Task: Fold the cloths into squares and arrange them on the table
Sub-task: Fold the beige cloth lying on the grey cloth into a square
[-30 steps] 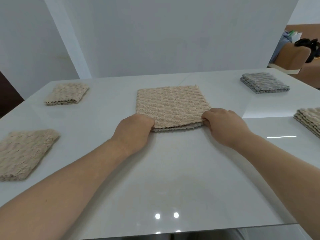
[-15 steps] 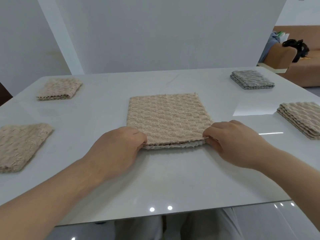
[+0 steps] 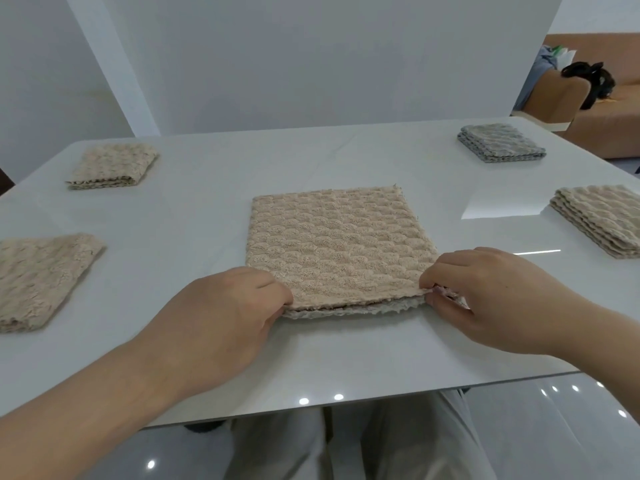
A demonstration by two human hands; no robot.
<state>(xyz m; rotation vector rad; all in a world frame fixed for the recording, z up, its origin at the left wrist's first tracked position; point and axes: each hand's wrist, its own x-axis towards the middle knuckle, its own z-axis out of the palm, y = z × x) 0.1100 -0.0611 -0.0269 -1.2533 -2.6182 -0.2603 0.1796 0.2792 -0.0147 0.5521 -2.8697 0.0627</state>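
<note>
Cloth [image 3: 336, 244] dead centre on the white worktop [image 3: 207, 209] — beige, waffle-textured, doubled over so two layers show along the near edge. Left grip [image 3: 221, 317] is curled round the near-left corner, knuckles up, fingertips tucked out of sight at the hem. Right grip [image 3: 485, 299] pinches the near-right corner, thumb and fingers closed on the top layer, the lower layer peeking out just beneath. Folded pieces lie well apart around it — far-left square [image 3: 110, 166], near-left square [image 3: 38, 278] cut by the frame, grey square [image 3: 498, 143] far right, beige stack [image 3: 602, 220] on the right. Pale trouser legs [image 3: 277, 445] show below the worktop's near edge.
</note>
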